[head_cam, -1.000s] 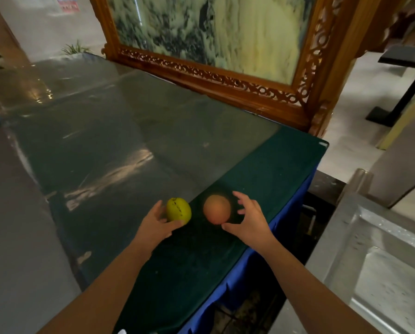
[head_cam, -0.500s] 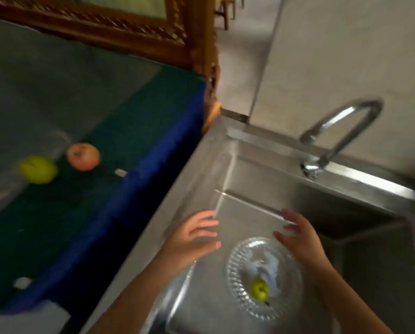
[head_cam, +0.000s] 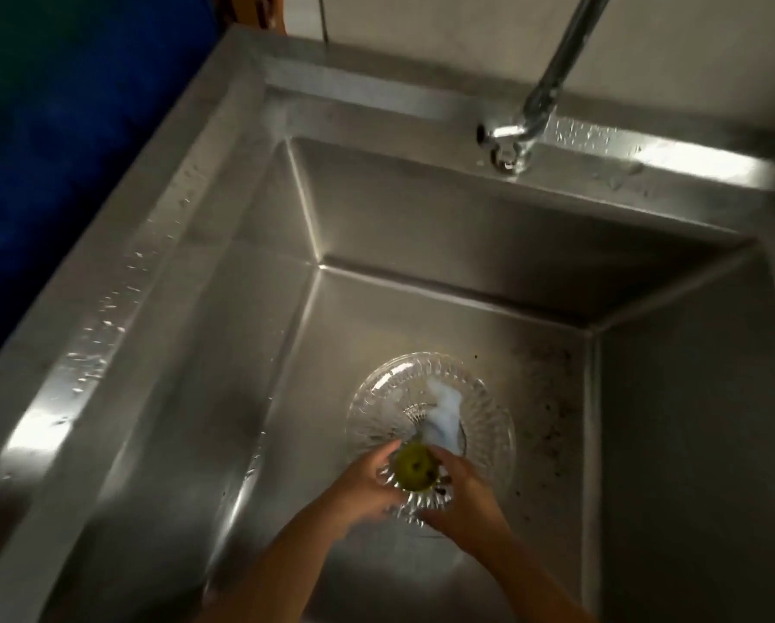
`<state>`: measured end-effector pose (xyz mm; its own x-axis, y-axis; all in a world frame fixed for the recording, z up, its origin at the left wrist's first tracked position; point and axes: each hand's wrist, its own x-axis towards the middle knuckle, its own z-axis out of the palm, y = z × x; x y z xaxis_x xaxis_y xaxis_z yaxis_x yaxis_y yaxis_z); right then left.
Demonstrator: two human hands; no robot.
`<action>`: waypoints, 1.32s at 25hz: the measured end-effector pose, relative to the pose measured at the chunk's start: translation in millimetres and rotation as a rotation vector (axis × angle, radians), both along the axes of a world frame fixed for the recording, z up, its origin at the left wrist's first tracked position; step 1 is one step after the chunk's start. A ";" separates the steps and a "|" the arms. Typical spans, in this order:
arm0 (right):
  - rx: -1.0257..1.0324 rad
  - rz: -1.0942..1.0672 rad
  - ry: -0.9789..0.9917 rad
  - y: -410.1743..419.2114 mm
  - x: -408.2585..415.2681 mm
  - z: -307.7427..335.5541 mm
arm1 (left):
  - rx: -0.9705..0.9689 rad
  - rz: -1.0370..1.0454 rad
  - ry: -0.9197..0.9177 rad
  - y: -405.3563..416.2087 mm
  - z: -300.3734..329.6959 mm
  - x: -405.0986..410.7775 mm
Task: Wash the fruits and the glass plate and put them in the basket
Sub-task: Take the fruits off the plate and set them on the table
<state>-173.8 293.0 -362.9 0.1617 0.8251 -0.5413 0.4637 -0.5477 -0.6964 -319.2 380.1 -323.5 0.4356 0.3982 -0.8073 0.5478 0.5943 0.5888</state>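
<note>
Down on the sink floor, both hands, left and right, cup a green fruit over the glass plate.

No readable text, label or number shows anywhere

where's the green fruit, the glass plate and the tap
green fruit (head_cam: 416,469): head view, on its top face by the dimple.
glass plate (head_cam: 378,397): head view, on the bare ridged rim at its upper left.
tap (head_cam: 552,78): head view, on the shiny neck above the base.
</note>
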 end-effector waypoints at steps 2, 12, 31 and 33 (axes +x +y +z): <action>0.055 -0.029 -0.030 6.5 -3.5 -13.8 | -0.055 0.071 -0.027 -4.7 -16.6 7.5; 0.222 -0.053 0.150 66.8 1.5 88.4 | 0.173 0.333 -0.125 27.5 67.7 -14.4; 0.503 0.488 0.465 267.2 -422.8 319.1 | 0.769 0.787 0.123 121.1 310.4 -432.3; 0.452 0.509 0.411 267.7 -445.2 300.4 | 0.706 0.783 0.122 121.1 292.8 -455.3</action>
<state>-619.0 560.7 -62.5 -0.4347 0.8978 -0.0705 0.2386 0.0393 -0.9703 -774.4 501.2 -30.7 -0.2138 0.9284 -0.3040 0.2386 0.3514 0.9053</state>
